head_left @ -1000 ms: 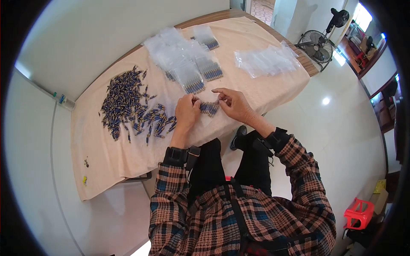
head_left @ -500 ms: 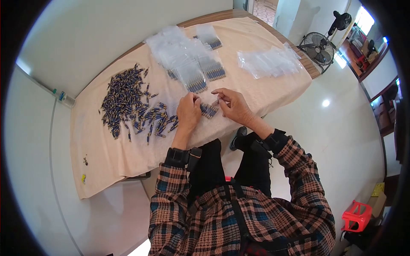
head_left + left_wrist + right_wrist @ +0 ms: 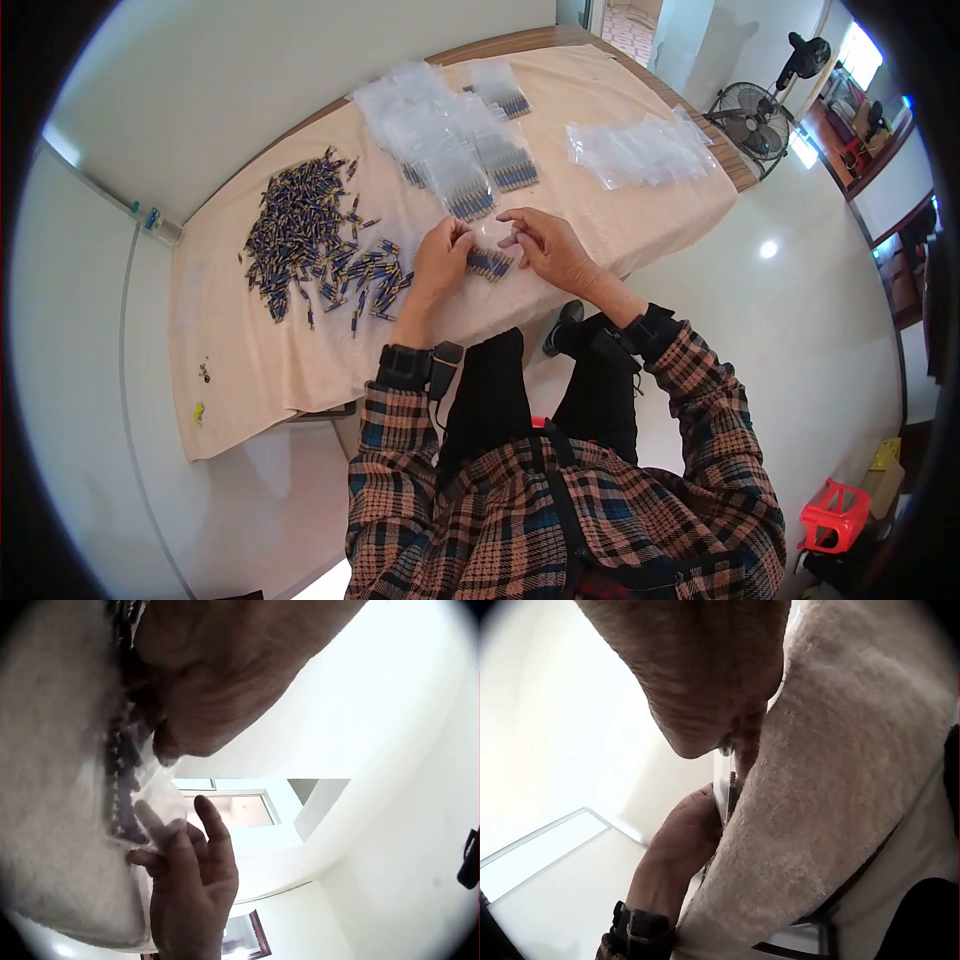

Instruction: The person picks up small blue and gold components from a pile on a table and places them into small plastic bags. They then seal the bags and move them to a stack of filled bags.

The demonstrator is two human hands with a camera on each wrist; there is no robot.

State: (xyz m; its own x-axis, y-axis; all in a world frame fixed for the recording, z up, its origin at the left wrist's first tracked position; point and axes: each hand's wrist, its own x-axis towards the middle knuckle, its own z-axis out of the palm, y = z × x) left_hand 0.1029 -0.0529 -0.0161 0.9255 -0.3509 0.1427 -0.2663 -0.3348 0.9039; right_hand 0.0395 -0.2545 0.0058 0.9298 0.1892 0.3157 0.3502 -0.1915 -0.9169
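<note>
A loose pile of blue-and-gold pieces lies on the cloth-covered table. The left hand pinches one side of a clear bag of such pieces; the right hand pinches its plastic.

Fisheye edges darken; glare whitens both wrist views, blurring near hands.

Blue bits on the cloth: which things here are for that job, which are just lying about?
For the job:
- loose blue pieces
- filled bags
- flat clear bags
- bag being handled

Seemingly just lying about:
- black fan
- red stool
- small yellow thing
</note>
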